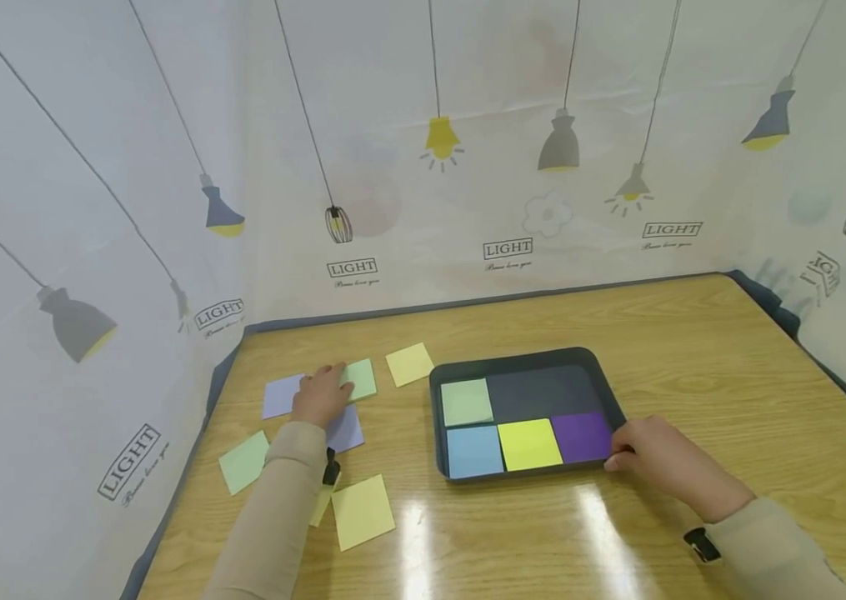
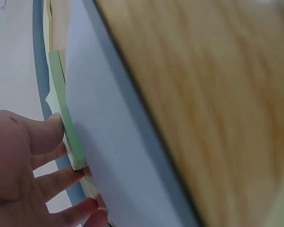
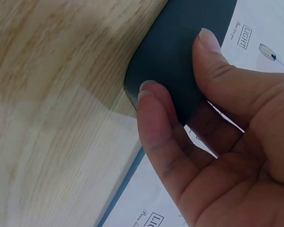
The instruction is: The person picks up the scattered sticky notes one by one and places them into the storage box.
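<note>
My left hand (image 1: 321, 396) is over the loose sticky note pads at the left. Its thumb and fingers pinch the near edge of a light green sticky note pad (image 1: 361, 379), which shows edge-on past the thumb in the left wrist view. Lavender pads (image 1: 282, 396) lie beside and below that hand. At the black tray's (image 1: 543, 388) near right corner, my right hand (image 1: 651, 457) grips the rim between thumb and fingers. Inside the tray, a green pad (image 1: 467, 402) sits above a row of blue (image 1: 474, 452), yellow (image 1: 530, 444) and purple (image 1: 582, 437) pads.
Pale yellow pads lie near the tray's far left corner (image 1: 409, 364) and by the left forearm (image 1: 363, 512). Another green pad (image 1: 244, 462) is at the far left. Printed paper walls (image 1: 423, 275) border the wooden table (image 1: 730, 375).
</note>
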`<state>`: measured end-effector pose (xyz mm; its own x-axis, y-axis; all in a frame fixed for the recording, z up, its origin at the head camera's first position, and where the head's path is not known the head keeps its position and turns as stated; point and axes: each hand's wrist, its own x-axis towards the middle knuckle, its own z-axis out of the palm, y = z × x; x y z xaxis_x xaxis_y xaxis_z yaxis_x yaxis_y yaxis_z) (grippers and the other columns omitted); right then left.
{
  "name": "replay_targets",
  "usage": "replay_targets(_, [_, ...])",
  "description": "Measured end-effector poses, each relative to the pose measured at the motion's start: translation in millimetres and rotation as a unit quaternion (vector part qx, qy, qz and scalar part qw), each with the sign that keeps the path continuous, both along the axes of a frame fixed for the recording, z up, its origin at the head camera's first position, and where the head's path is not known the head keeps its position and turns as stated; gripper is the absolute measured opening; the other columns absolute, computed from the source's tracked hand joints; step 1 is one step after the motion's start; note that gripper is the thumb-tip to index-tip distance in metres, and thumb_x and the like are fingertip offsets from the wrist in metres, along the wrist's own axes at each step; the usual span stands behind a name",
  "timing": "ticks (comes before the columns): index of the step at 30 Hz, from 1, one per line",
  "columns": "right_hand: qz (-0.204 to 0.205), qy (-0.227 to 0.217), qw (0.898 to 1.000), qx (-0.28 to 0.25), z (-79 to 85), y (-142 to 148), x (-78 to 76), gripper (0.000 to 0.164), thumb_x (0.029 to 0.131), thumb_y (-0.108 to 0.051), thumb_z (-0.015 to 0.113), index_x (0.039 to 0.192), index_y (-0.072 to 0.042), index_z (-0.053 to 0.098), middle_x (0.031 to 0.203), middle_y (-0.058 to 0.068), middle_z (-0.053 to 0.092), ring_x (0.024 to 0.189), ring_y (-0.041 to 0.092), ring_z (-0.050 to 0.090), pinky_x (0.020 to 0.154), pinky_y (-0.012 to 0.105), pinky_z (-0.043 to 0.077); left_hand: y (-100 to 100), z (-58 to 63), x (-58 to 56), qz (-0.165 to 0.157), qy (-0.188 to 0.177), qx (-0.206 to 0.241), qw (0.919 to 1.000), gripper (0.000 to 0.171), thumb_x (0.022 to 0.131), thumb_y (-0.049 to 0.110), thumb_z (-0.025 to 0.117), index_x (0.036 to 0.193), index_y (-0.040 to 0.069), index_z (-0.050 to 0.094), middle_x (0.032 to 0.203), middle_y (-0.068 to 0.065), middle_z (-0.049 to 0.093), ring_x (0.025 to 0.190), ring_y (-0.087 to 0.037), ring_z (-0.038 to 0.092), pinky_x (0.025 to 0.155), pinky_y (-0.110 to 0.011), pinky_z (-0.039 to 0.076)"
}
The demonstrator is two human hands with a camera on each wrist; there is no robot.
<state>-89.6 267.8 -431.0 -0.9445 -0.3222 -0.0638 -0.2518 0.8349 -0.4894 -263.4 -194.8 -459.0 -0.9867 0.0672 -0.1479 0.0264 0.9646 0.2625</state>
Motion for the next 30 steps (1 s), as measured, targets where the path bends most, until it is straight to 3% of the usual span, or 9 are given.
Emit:
replay_targets(10, [-0.003,-0.010,1.000,0.004,0.6,0.7,2.2,0.018,0.079,-0.019,0.069,0.063,-0.018,0.060,0.060,-0.006,0.055,0.053,0.008,0.038,0.049,0.025,0.037,10.0,5.6,4.4,0.003,-0.011,-0.003,0.9999,0.051,0.096,0.032,0.044,0.142,0.012,0.036,0.142,-0.018,0.039,0.120,-0.049,0.033,0.092,-0.067,0.035])
replay_targets(17, [0.000,-0.002,1.000,0.000,-1.2,1.2,0.5,0.018,0.079,-0.019,0.069,0.063,-0.019,0.061,0.060,-0.007,0.055,0.053,0.007,0.039,0.049,0.025,0.038,11.8,8.0,4.3,0.016,0.003,-0.005,0.9999,0.050,0.095,0.030,0.047,0.140,0.011,0.039,0.137,-0.020,0.043,0.117,-0.047,0.038,0.090,-0.063,0.039])
replay_targets(30, [0.008,0.005,1.000,-0.003,1.0,-0.1,0.5,0.018,0.079,-0.018,0.069,0.063,-0.018,0.061,0.061,-0.007,0.055,0.054,0.007,0.039,0.049,0.025,0.038,11.6,-3.1,-5.2,0.030,0.046,0.007,0.9985,0.051,0.090,0.027,0.055,0.136,0.008,0.042,0.127,-0.021,0.041,0.109,-0.039,0.043,0.084,-0.056,0.045])
